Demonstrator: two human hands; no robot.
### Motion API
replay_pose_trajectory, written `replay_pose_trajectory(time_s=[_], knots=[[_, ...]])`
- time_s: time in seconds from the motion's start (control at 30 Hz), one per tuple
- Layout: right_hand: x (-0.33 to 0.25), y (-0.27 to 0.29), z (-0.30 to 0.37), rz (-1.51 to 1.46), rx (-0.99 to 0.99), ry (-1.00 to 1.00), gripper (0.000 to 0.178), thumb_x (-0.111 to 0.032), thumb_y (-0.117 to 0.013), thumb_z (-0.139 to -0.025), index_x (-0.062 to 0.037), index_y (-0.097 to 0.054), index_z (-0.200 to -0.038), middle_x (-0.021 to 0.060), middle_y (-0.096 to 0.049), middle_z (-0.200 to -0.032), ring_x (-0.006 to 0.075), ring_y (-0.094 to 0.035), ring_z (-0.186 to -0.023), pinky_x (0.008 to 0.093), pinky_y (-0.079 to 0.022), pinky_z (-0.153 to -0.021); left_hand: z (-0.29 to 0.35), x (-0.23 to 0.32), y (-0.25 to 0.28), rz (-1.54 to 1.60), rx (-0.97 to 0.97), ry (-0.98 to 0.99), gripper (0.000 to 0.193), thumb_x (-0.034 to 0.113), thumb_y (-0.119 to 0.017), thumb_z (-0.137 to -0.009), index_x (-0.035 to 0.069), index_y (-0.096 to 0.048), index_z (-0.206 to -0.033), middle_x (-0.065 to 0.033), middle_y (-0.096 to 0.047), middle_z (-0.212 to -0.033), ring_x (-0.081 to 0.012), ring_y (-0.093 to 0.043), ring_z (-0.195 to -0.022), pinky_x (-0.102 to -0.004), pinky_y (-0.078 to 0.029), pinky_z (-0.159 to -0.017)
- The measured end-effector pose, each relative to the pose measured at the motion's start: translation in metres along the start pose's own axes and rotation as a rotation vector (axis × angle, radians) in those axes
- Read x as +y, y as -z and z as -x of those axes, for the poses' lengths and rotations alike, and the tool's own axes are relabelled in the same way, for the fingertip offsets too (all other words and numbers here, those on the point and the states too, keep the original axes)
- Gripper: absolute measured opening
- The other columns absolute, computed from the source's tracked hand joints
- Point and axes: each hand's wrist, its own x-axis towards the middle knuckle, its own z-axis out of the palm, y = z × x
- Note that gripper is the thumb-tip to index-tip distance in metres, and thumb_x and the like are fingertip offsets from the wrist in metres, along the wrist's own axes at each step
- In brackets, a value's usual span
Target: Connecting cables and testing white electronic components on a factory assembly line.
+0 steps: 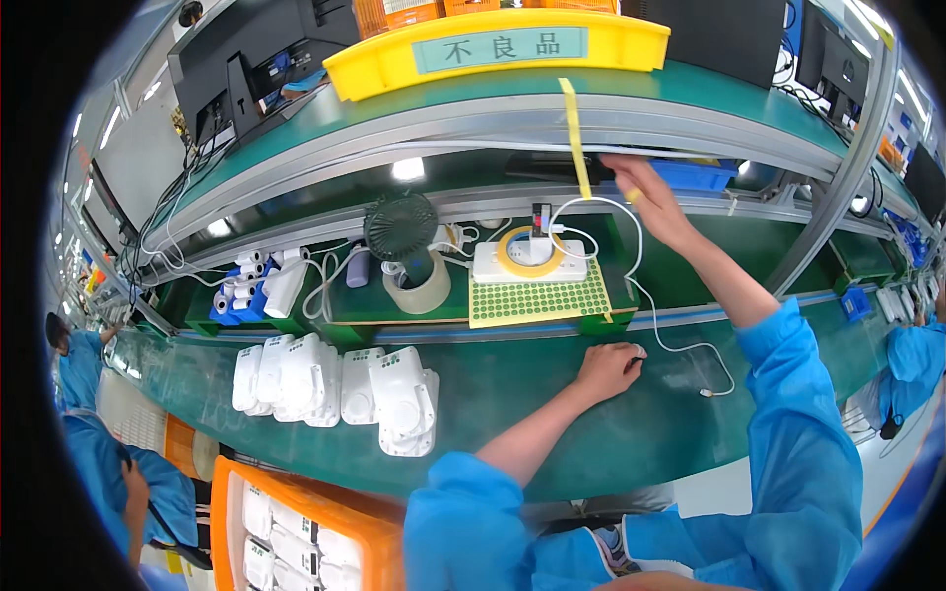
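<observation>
My left hand [609, 372] rests on the green bench, its fingers curled round something small with a white tip that I cannot make out. My right hand [655, 202] is raised under the upper shelf, fingers stretched out beside a hanging yellow tape strip [575, 138]. A small patch of yellow shows at its thumb. Between my arms a white cable [645, 295] runs down from the white power strip [512, 264] and ends in a plug on the bench. Stacked white plastic housings [399, 394] lie left of my left hand.
An orange crate [370, 512] with white units stands at the lower left. A roll of tape [418, 286], a small fan [401, 227] and a dotted sticker sheet [542, 303] sit on the low shelf. A yellow bin [374, 79] tops the upper shelf. Co-workers are at both sides.
</observation>
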Motion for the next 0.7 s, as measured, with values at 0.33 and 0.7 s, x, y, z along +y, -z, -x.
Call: replay_pose_trajectory(time_s=[0.33, 0.7], knots=[[0.027, -0.049, -0.121, 0.483, -0.602, -0.424, 0.088, -0.070, -0.066, -0.084, 0.0014, -0.056, -0.135, 0.0226, -0.067, -0.121, 0.0343, -0.064, -0.113, 0.0404, -0.049, -0.101, -0.001, -0.007, -0.009, 0.061, 0.002, 0.033, 0.015, 0.016, -0.066, -0.087, 0.012, -0.073, -0.099, -0.0050, -0.072, -0.082, -0.0263, -0.070, -0.076, -0.0419, -0.055, -0.068], [-0.005, -0.073, -0.132, 0.458, -0.678, -0.546, 0.103, -0.071, -0.078, -0.070, 0.0089, -0.057, -0.131, 0.0244, -0.064, -0.128, 0.0346, -0.062, -0.117, 0.0375, -0.048, -0.101, 0.011, -0.021, -0.004, 0.032, 0.069, 0.062, 0.013, 0.015, -0.066, -0.086, 0.012, -0.074, -0.096, -0.0065, -0.072, -0.080, -0.0274, -0.070, -0.073, -0.0418, -0.055, -0.065]])
